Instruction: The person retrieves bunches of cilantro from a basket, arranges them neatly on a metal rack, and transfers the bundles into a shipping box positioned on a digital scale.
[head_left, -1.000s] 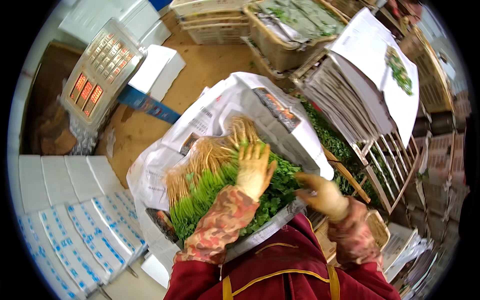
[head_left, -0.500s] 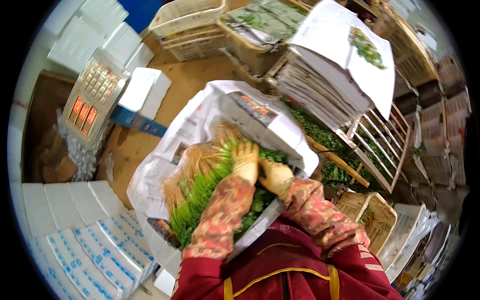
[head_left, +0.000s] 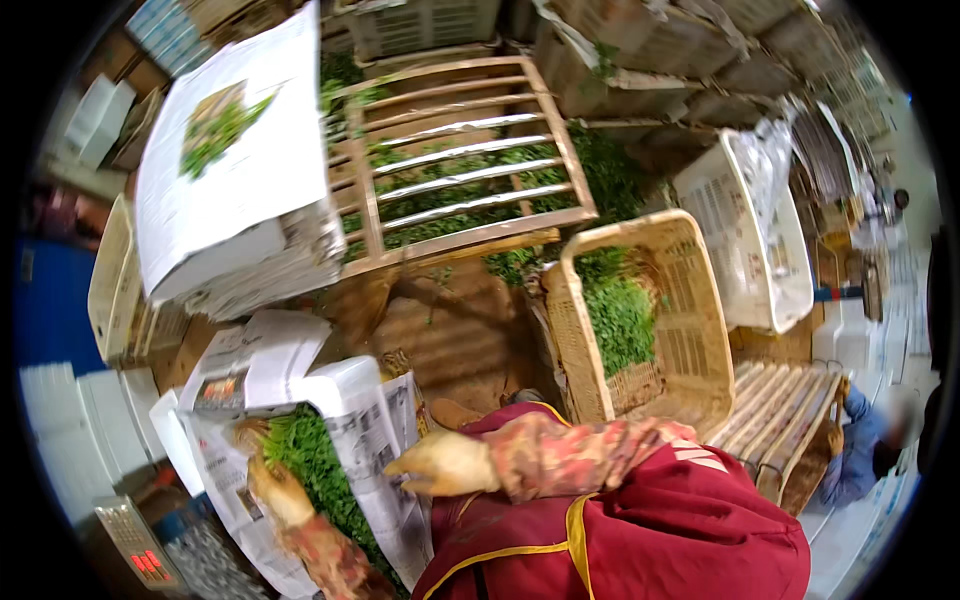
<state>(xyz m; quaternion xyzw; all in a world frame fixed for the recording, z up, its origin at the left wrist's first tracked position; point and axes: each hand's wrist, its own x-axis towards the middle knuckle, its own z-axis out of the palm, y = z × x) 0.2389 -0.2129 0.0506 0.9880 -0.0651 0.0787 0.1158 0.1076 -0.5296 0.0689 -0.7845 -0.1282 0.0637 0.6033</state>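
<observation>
At the lower left, a white foam box point(head_left: 350, 380) lined with printed newspaper point(head_left: 215, 450) holds leafy green herbs point(head_left: 325, 480) with pale roots at one end. My left hand point(head_left: 280, 492), in a cream glove, lies with its fingers stretched along the edge of the herbs, beside the newspaper. My right hand point(head_left: 440, 464), gloved alike, hovers between the box and my body. Its fingers point left, slightly bent, and nothing shows in them. To the right of my legs stands a yellowed plastic basket point(head_left: 690, 300) with a bunch of greens point(head_left: 618, 325) inside.
A thick stack of paper sheets point(head_left: 240, 190) rises beyond the box. Near it, a slatted wooden rack point(head_left: 470, 150) lies over more greens. A white crate point(head_left: 750, 230) is at right, and a person in blue point(head_left: 855, 440) is beside a wooden slatted stand point(head_left: 775, 410). A scale point(head_left: 140, 550) is lower left.
My view has swung right, so the box now appears at lower left. My right hand has come away from the herbs; my left hand stays on them.
</observation>
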